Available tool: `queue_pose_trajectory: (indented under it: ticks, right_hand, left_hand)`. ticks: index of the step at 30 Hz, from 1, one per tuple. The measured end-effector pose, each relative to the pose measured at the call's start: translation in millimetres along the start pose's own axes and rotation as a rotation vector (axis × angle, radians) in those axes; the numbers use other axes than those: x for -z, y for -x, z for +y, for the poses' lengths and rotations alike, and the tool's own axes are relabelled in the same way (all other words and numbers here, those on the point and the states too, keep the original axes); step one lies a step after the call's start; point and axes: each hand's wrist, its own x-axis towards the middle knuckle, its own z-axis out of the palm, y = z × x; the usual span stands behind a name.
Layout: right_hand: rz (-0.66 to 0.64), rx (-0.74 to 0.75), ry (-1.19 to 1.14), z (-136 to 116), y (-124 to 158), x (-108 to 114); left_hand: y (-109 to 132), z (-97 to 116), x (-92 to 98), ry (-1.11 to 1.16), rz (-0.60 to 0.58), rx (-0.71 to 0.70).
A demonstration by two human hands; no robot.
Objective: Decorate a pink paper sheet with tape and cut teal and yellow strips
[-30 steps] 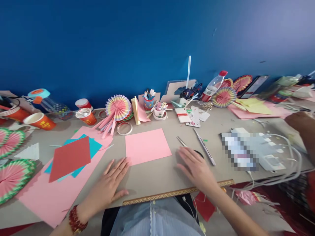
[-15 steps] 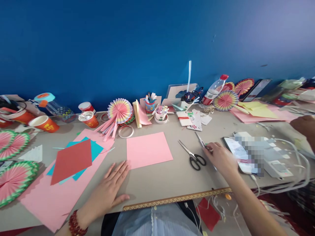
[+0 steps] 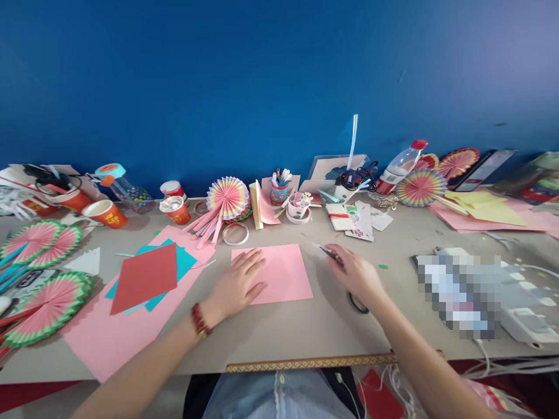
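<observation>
My left hand (image 3: 238, 285) lies over the left side of a pink paper sheet (image 3: 286, 270), its fingers stretched out and slightly blurred. To the right of the sheet, my right hand (image 3: 356, 273) is closed around a slim pen-like tool (image 3: 331, 254) with a dark body. The tool's pale tip points left toward the paper, but its exact kind is blurred. Under my right hand, a black loop of the scissors (image 3: 358, 304) shows; the rest of the scissors is hidden.
Left are red paper (image 3: 146, 279), blue paper (image 3: 186, 262) and pleated paper fans (image 3: 52, 305). Cups (image 3: 107, 214), a tape roll (image 3: 236, 234) and a bottle (image 3: 402, 166) line the back. A phone (image 3: 454, 297) and power strip (image 3: 528, 323) are at right.
My left hand has moved from beside the pink sheet onto it. My right hand has carried the slim tool left, over the scissors, toward the sheet. The view has shifted slightly left.
</observation>
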Motion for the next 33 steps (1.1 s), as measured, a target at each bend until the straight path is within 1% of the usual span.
queue_pose_trajectory:
  ticks: [1, 3, 4, 6, 8, 12, 16, 21, 26, 33]
  right_hand:
    - [0.01, 0.021, 0.037, -7, -7, -5]
    - [0.027, 0.043, 0.067, -16, -16, -13]
    - [0.038, 0.046, 0.078, -18, -18, -17]
    - [0.059, 0.05, 0.095, -17, -17, -23]
    - [0.067, 0.053, 0.103, -14, -14, -27]
    - [0.05, 0.056, 0.098, -11, -11, -30]
    - [0.016, 0.052, 0.069, -7, -12, -26]
    - [-0.014, 0.055, 0.021, 3, -11, -18]
    - [-0.019, 0.099, 0.017, 12, -12, -11]
    - [-0.037, 0.12, 0.02, 18, -13, -12]
  left_hand:
    - [-19, 0, -10.4, -0.004, 0.001, 0.026]
    - [-48, 1, -29.9, -0.006, 0.007, 0.027]
    - [-58, 1, -37.8, -0.008, 0.017, 0.029]
    - [-69, 0, -49.1, -0.011, 0.04, 0.04]
    - [-70, -1, -54.9, -0.007, 0.056, 0.046]
    - [-65, -5, -58.5, 0.008, 0.067, 0.054]
    - [-65, -6, -60.0, 0.012, 0.066, 0.085]
    - [-66, -6, -60.3, 0.009, 0.052, 0.078]
    - [-65, -6, -59.4, 0.018, 0.059, 0.075]
    - [-66, -6, -57.9, 0.022, 0.052, 0.075]
